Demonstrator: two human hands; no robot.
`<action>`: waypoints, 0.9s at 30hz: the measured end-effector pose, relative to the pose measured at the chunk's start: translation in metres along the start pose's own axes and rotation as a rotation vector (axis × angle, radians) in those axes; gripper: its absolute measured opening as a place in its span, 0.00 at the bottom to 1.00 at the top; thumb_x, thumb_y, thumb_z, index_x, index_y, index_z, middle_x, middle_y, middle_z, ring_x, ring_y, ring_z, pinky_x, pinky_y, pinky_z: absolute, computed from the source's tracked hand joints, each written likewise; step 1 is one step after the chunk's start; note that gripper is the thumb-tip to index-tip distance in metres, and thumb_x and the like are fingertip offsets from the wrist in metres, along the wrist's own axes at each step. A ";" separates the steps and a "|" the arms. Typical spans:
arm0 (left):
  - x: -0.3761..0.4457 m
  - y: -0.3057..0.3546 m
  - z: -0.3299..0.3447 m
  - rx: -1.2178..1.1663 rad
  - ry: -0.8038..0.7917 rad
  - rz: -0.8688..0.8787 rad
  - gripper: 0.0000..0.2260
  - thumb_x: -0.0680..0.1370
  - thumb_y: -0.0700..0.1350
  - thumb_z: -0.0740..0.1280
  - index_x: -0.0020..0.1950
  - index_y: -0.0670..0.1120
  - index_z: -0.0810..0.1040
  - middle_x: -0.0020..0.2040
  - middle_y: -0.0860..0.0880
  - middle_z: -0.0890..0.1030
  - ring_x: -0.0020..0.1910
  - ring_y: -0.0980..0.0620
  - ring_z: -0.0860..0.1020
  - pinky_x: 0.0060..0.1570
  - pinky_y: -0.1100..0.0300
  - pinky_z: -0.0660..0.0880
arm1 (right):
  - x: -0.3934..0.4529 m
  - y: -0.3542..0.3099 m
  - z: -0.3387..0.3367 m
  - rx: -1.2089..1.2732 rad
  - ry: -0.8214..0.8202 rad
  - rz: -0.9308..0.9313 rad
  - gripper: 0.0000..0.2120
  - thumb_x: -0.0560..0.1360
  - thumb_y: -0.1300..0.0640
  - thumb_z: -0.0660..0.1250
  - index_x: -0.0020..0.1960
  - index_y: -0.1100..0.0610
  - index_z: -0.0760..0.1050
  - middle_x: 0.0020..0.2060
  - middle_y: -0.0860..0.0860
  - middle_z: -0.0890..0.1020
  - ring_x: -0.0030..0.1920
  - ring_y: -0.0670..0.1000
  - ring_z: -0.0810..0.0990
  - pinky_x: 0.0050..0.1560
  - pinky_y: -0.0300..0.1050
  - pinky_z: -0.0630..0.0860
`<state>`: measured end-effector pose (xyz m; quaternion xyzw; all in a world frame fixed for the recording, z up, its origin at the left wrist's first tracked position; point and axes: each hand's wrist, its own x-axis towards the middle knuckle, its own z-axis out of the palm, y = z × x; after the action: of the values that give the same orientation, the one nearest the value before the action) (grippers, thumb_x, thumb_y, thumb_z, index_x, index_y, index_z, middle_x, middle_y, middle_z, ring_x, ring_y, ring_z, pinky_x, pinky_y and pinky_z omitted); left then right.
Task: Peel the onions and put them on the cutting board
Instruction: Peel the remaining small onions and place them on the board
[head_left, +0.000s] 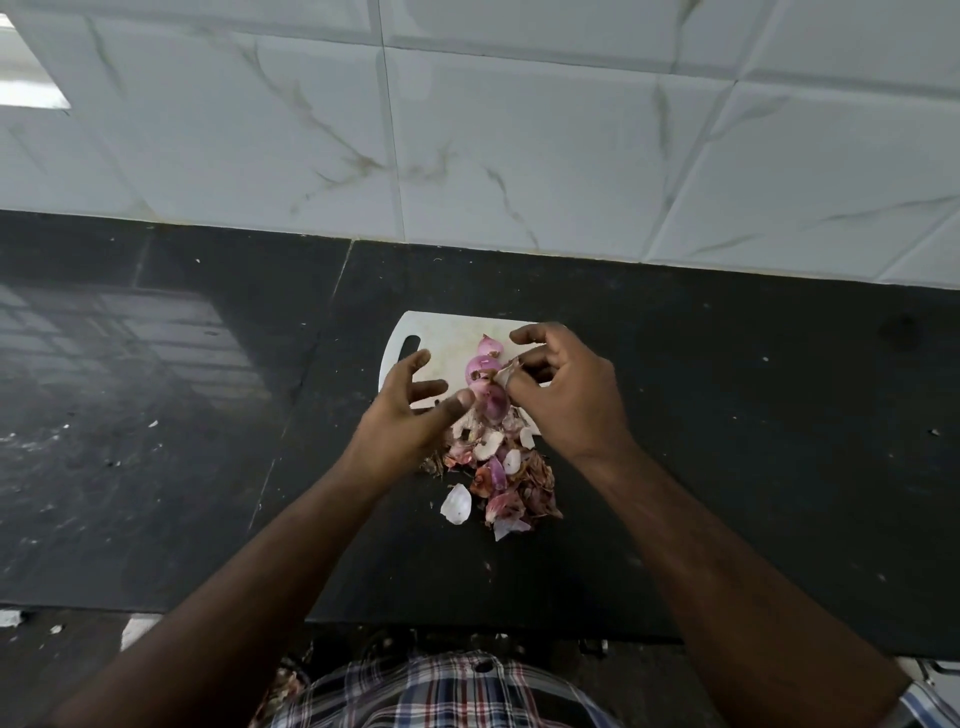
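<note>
A white cutting board (447, 338) lies on the black counter, with two peeled pinkish onions (483, 364) on it. My left hand (410, 421) holds a purple onion (493, 400) just above the board's near edge, thumb pressed to its side, other fingers spread. My right hand (566, 389) pinches a strip of dry skin (506, 371) at the top of that onion. The rest of the onion's far side is hidden by my fingers.
A heap of onion peels (498, 478) lies on the black counter (727, 415) in front of the board. A white tiled wall (519, 130) rises behind. The counter's front edge runs near my checked shirt (441, 691).
</note>
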<state>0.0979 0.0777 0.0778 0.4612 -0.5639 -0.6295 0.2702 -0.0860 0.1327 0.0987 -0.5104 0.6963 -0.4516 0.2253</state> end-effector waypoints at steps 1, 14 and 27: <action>-0.002 -0.001 0.002 -0.072 0.018 -0.039 0.41 0.68 0.59 0.78 0.77 0.55 0.63 0.64 0.45 0.79 0.53 0.45 0.84 0.57 0.43 0.81 | -0.002 0.000 0.002 -0.011 0.016 0.003 0.14 0.75 0.56 0.73 0.60 0.48 0.77 0.44 0.44 0.85 0.43 0.38 0.83 0.40 0.29 0.77; -0.004 0.002 0.014 -0.333 -0.131 -0.089 0.25 0.79 0.33 0.69 0.73 0.46 0.67 0.55 0.40 0.85 0.55 0.40 0.84 0.55 0.45 0.81 | -0.006 0.006 0.009 -0.025 -0.079 0.040 0.23 0.73 0.53 0.75 0.67 0.49 0.75 0.48 0.45 0.85 0.47 0.46 0.84 0.49 0.48 0.83; -0.007 -0.007 0.009 -0.278 -0.143 -0.054 0.31 0.70 0.37 0.71 0.72 0.47 0.68 0.59 0.40 0.82 0.55 0.40 0.84 0.57 0.44 0.80 | -0.017 0.022 0.012 -0.154 -0.149 0.202 0.19 0.74 0.52 0.75 0.63 0.51 0.76 0.47 0.48 0.84 0.45 0.47 0.82 0.45 0.42 0.80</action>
<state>0.0941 0.0891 0.0729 0.3883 -0.4766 -0.7397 0.2738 -0.0814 0.1445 0.0714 -0.4856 0.7580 -0.3327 0.2811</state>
